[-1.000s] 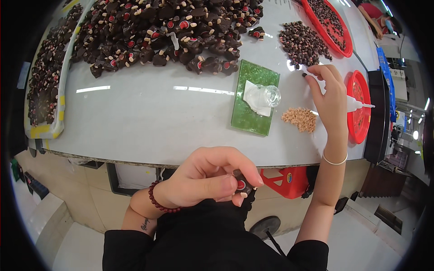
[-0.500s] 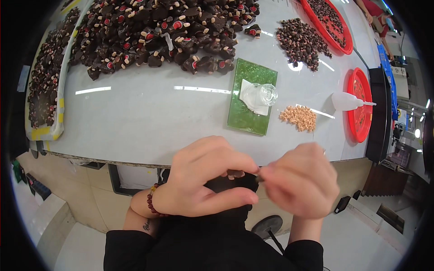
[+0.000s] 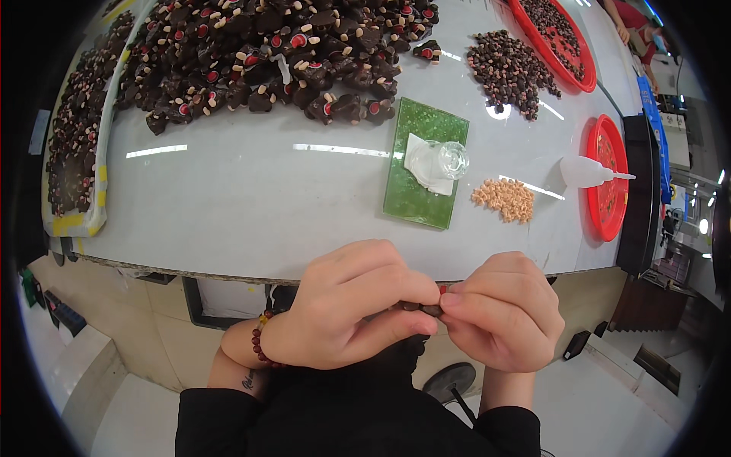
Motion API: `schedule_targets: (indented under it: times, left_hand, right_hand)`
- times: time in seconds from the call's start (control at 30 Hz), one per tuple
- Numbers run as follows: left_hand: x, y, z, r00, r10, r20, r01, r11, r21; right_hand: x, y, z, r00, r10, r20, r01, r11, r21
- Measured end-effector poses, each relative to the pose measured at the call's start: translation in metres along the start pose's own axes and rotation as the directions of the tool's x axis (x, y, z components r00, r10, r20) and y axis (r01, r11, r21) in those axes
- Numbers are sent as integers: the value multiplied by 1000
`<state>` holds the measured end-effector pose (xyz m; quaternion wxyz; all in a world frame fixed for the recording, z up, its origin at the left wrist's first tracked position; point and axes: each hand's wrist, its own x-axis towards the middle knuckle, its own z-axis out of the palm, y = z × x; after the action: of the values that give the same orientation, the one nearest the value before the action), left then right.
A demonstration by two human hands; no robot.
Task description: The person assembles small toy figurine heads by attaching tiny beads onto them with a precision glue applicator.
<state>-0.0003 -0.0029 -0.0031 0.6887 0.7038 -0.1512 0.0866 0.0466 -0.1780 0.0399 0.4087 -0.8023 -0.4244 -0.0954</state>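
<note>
My left hand (image 3: 358,305) is closed, thumb and fingers pinching a small dark brown figure piece (image 3: 420,308) just off the table's front edge. My right hand (image 3: 506,312) meets it from the right, thumb and forefinger pressed on the same piece's end. A bit of red shows at the right fingertips; most of the piece is hidden by the fingers. Beyond my hands, a green board (image 3: 415,194) carries a folded white tissue (image 3: 417,161) and a small clear cup (image 3: 452,160). Right of the board lies a pile of small tan parts (image 3: 504,199).
A large heap of dark brown figure pieces (image 3: 259,53) covers the far left, beside a long tray (image 3: 97,206) of similar parts. Small brown parts (image 3: 510,72) lie near a red tray (image 3: 588,76). A white squeeze bottle (image 3: 585,171) rests against another red tray (image 3: 593,206).
My right hand has moved slightly down and left, and its fingers now press on the piece. My left hand has closed more tightly around it. Red now shows at the right fingertips.
</note>
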Motion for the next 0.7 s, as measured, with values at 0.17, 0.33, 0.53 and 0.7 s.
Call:
schedule_targets:
  times: [0.17, 0.33, 0.53, 0.7]
  left_hand:
    - [-1, 0, -8, 994, -97, 41, 99, 994, -37]
    - [-4, 6, -8, 954, -299, -17, 271, 886, -376]
    - [-7, 7, -9, 943, -331, -44, 261, 812, -523]
    - [-6, 8, -9, 919, -390, -59, 272, 734, -622]
  right_hand:
    - [10, 8, -4, 999, 54, 6, -54, 999, -4]
    - [16, 51, 1, 950, 269, -156, -274, 962, -15]
    - [20, 59, 11, 963, 245, -113, -256, 962, -95]
    - [20, 59, 12, 964, 229, -134, -242, 966, -89]
